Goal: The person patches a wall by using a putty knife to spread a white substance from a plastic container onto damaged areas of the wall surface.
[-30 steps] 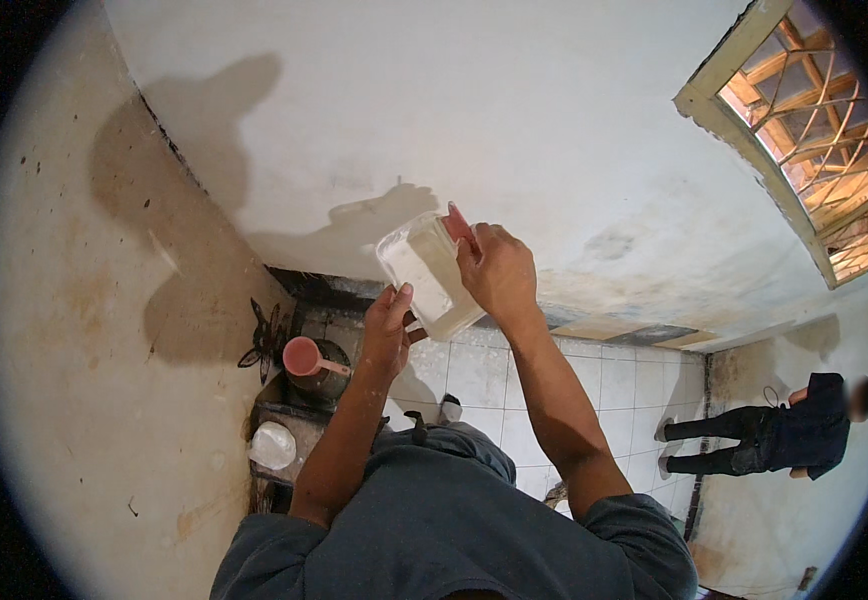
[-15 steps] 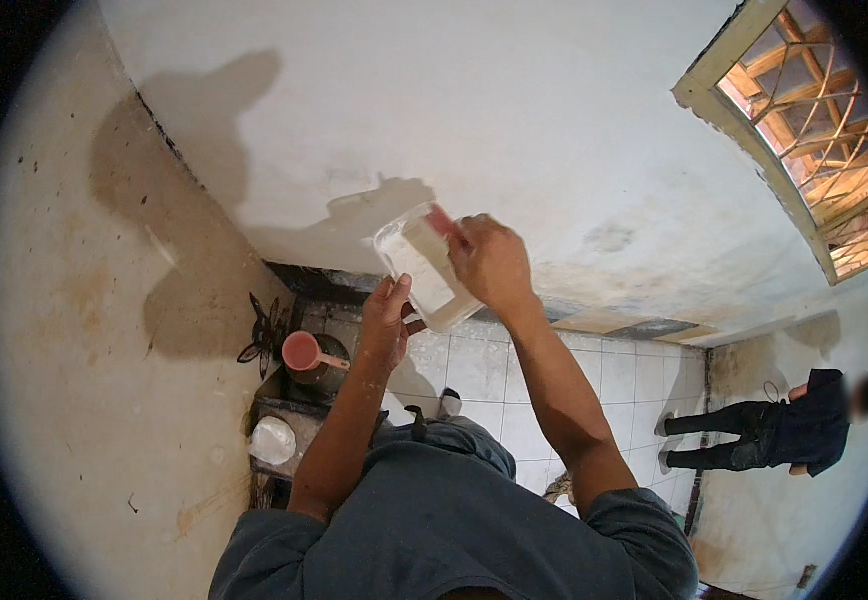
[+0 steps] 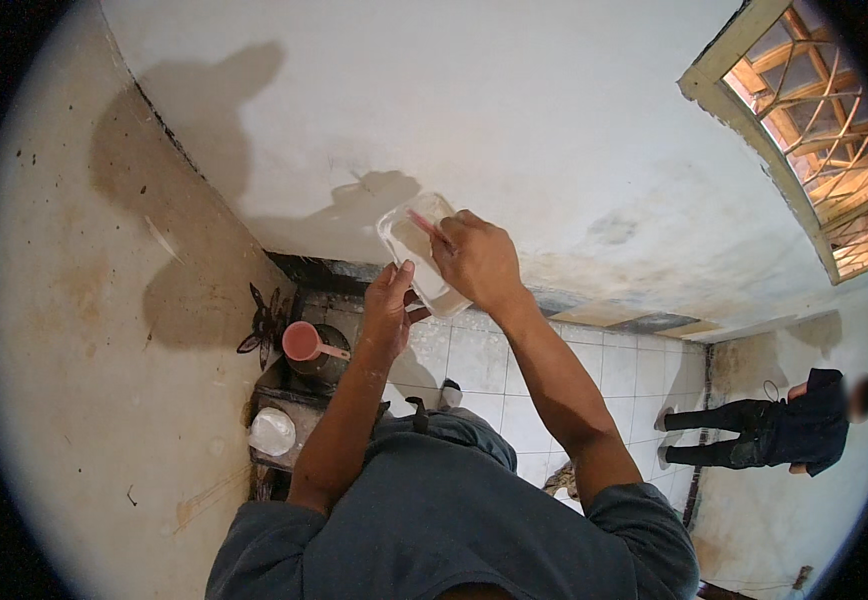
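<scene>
A clear rectangular plastic container (image 3: 412, 243) is held up in front of the white wall. My left hand (image 3: 388, 303) grips its lower edge from below. My right hand (image 3: 479, 260) is closed on a thin pink stick-like tool (image 3: 424, 224), whose tip reaches into the container. Both forearms rise from my grey shirt at the bottom.
A pink scoop with a handle (image 3: 305, 342) rests on a dark pot in the corner, with a white bag (image 3: 273, 432) below it. White floor tiles (image 3: 614, 375) lie beneath. Another person in dark clothes (image 3: 784, 430) stands at the right. A wooden-grilled window (image 3: 814, 130) is at the upper right.
The container and both hands have shifted slightly left and up against the wall; my right hand has moved over the container's top with the pink tool.
</scene>
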A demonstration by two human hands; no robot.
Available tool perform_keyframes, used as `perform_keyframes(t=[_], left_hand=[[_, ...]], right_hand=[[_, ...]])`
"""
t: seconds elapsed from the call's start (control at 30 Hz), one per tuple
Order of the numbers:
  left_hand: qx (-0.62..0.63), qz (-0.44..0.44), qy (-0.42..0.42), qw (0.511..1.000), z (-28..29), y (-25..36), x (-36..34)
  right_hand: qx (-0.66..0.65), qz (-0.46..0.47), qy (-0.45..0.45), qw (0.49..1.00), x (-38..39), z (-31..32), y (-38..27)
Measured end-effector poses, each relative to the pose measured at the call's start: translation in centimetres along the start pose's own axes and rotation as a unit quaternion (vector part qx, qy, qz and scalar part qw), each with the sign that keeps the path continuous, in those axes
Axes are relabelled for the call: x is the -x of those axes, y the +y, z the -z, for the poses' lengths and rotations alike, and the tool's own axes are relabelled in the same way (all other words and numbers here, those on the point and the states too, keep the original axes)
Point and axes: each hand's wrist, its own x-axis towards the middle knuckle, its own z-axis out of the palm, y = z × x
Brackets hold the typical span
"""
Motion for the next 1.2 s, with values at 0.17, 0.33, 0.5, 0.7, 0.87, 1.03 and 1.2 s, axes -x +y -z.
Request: perform_keyframes(t=[0.17, 0.33, 0.5, 0.7, 0.87, 1.03, 1.2], left_hand=[[0.002, -0.003, -0.001, 1.0, -0.4, 0.3, 0.2], [0.003, 0.0, 0.01, 1.0, -0.1, 0.3, 0.1], [-0.008, 0.006, 0.005, 1.0, -0.6, 0.6, 0.3], [-0.004, 0.016, 0.009, 1.0, 0.0, 0.1, 0.0], [-0.001, 0.008, 0.007, 1.0, -0.3, -0.1, -0.1], [-0.009, 0.011, 0.014, 1.0, -0.7, 0.0, 0.2], [-0.018, 0.01, 0.003, 1.0, -0.7, -0.2, 0.2]], right_hand=[[0.006, -0.063, 0.021, 0.998, -0.9, 1.2, 0.9], [0.0, -0.019, 0.014, 1.0, -1.0, 1.5, 0.1], [-0.039, -0.149, 0.016, 0.988, -1.3, 1.6, 1.9], [-0.109, -0.225, 0.0, 0.968, -1.3, 1.3, 1.7], [-0.086, -0.251, 0.036, 0.964, -1.3, 1.0, 1.6], [-0.078, -0.284, 0.024, 0.955, -1.3, 0.9, 1.4], [-0.062, -0.242, 0.037, 0.968, -1.3, 0.9, 1.7]])
